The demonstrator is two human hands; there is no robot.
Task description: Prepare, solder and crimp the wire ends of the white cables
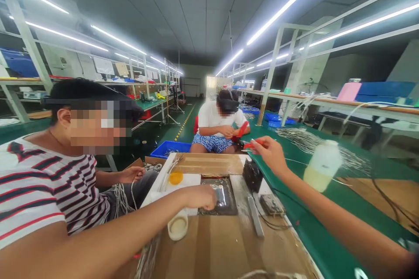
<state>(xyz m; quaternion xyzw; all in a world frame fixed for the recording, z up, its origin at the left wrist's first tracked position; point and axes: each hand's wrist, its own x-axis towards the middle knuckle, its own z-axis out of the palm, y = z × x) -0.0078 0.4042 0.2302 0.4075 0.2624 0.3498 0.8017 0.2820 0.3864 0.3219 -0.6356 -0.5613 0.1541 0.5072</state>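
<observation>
My right hand [270, 153] reaches forward over the right edge of the work table. Its fingers are closed on a small red-handled tool [253, 145]; the working end is too small to make out. My left hand is out of view. A co-worker in a striped shirt sits at the left. That person's bare arm seems to cross the table, and the closed hand [206, 197] is over a dark metal plate [233, 209]. The co-worker's other hand [135, 174] is near white cords [122, 198].
A yellow disc [176, 177] and a cream-coloured round dish [177, 226] lie left of the plate. A black box [252, 175] and a metal bar [255, 217] stand right of it. A bottle of yellowish liquid [322, 165] is beside my forearm. Another person [218, 117] sits opposite.
</observation>
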